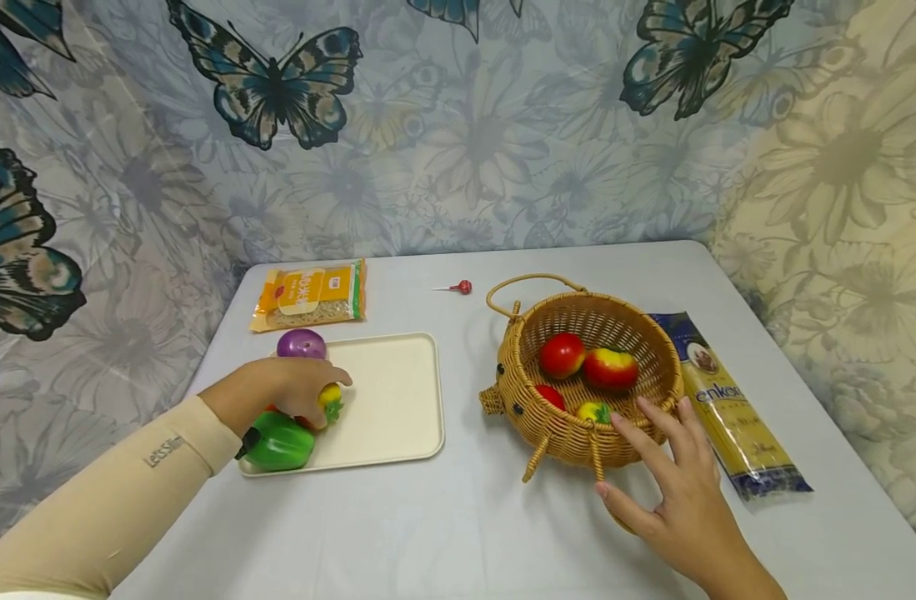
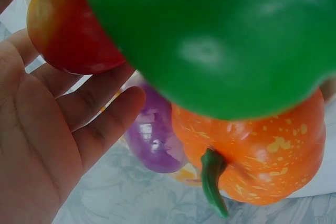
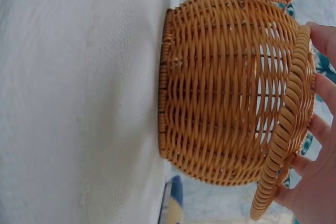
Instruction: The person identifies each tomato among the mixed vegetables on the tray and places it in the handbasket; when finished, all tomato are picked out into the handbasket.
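Note:
My left hand (image 1: 285,383) reaches over the left part of a cream tray (image 1: 390,400). Its fingers and thumb hold a red-and-yellow toy fruit (image 2: 76,27) with green leaves. Close by lie a green toy bell pepper (image 1: 280,443), a shiny purple toy vegetable (image 1: 302,342) and an orange toy pumpkin (image 2: 273,150), mostly hidden in the head view. With spread, fairly straight fingers, my right hand (image 1: 678,496) touches the near right rim of a wicker basket (image 1: 513,367). Inside it are several toy fruits, including a red-and-yellow one (image 1: 611,369) and a red one (image 1: 562,356).
A yellow-orange bag of grain (image 1: 311,296) lies at the back left. Between bag and basket is a small red-headed pointed item (image 1: 463,287). A long blue-and-yellow packet (image 1: 743,417) lies right of the basket. One basket handle (image 1: 536,277) arches out at the back.

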Motion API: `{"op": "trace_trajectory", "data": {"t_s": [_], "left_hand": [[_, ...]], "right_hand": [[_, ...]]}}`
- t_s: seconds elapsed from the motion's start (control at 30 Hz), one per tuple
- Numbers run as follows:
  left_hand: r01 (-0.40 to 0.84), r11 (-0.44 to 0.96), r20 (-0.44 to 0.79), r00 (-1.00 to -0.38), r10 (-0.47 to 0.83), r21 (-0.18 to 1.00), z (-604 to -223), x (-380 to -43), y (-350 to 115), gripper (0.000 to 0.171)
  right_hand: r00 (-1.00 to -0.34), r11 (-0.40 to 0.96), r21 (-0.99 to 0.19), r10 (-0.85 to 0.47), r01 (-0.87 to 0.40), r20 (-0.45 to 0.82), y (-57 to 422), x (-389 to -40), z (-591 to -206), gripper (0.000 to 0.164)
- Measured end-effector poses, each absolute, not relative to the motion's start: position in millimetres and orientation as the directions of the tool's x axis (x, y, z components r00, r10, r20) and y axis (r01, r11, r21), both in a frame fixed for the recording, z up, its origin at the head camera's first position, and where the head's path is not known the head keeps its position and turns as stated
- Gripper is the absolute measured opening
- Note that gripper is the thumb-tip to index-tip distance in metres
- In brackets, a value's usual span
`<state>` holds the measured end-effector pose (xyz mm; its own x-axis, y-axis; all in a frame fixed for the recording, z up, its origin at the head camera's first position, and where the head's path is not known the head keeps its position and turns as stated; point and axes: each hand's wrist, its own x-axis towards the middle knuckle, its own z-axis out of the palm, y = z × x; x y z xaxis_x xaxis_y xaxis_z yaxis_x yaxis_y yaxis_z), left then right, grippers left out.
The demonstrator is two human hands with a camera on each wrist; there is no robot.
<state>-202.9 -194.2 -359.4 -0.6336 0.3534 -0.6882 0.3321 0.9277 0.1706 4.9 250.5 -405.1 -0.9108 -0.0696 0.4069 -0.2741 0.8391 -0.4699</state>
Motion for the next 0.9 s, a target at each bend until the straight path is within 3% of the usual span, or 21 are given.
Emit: {"op": "trace_trajectory", "data": {"t_s": [0.7,0.9], "left_hand": [[0.479,0.862,-0.602,-0.644,0.472,0.165,-325,-215,-154,0.071],[0.554,0.817,-0.575,-0.621,0.532,0.158,-306,-215,-129,0.07]], "right_hand": [[-0.914,0.833,-0.483,-0.065,-0.271,0.401,252,8,-408,0.081],[-0.915,0.834,-0.483,-0.062,-0.266,0.398,252,8,-408,0.079]]}}
